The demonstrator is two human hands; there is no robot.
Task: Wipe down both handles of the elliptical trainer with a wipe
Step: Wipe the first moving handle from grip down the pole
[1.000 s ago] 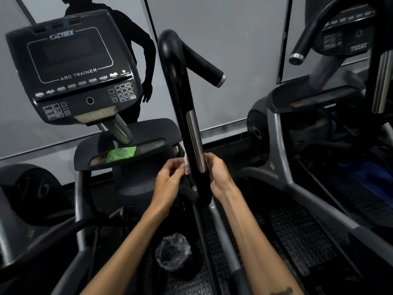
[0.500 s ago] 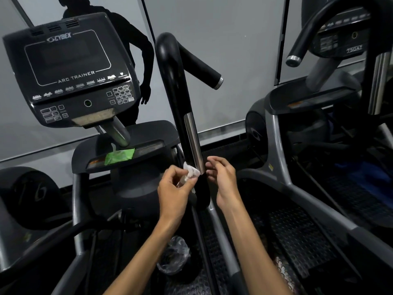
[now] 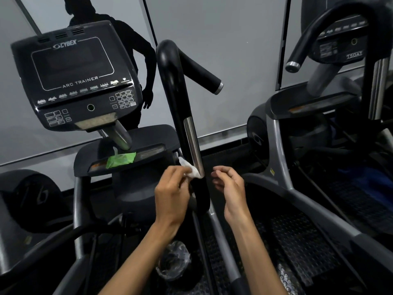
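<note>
We see the left hand (image 3: 172, 194) pinching the white wipe (image 3: 189, 170) against the left side of the handle (image 3: 180, 116), just at the lower end of its metal strip (image 3: 192, 145). The handle's long axis runs near-vertical, rising far above the fingers, so the coming stroke likely runs upward. The right hand (image 3: 230, 184), fingers loosely curled and holding nothing, now hangs just right of the handle, apart from it; a second earlier both hands clasped it.

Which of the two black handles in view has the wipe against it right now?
The centre handle with the steel strip; the left hand holds the wipe against it. The far-right handle is untouched.
</note>
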